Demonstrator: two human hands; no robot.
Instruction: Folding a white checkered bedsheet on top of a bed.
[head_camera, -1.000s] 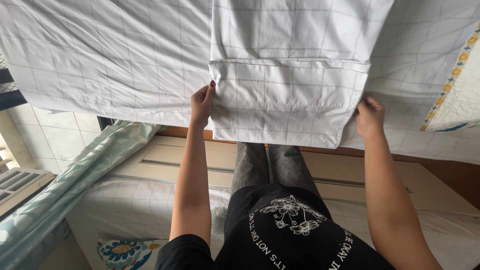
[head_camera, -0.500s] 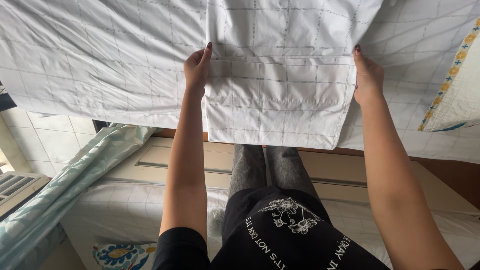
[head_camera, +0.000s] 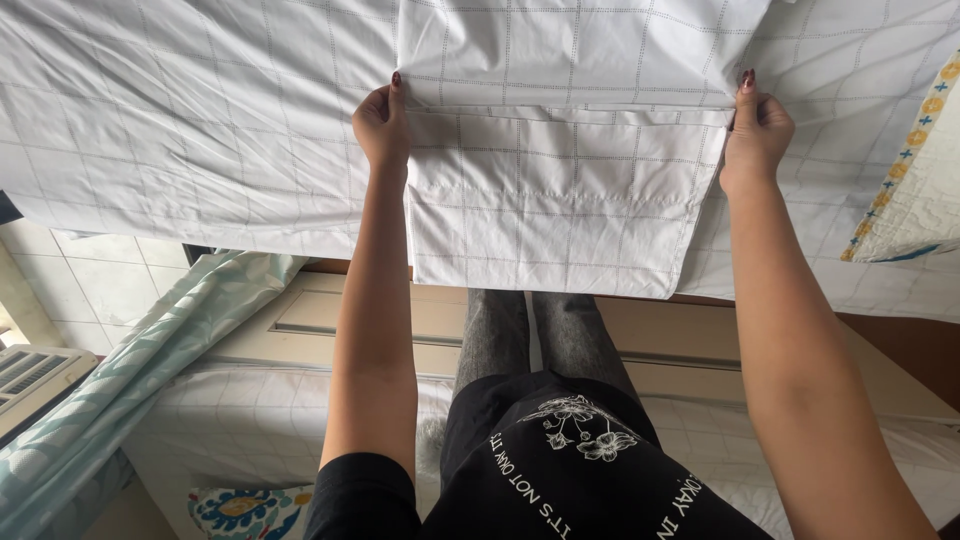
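1. I see the bed (head_camera: 200, 130) covered by a white checked sheet.
2. The pillowcase (head_camera: 560, 190) lies flat on it, between my hands.
3. My left hand (head_camera: 380, 125) pinches its left edge.
4. My right hand (head_camera: 757, 135) grips its right edge.

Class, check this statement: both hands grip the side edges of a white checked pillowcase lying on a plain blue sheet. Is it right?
One detail is wrong: the sheet is not plain blue but white with a grid pattern, like the pillowcase. The head view shows it. The left hand and right hand do grip the pillowcase's side edges.
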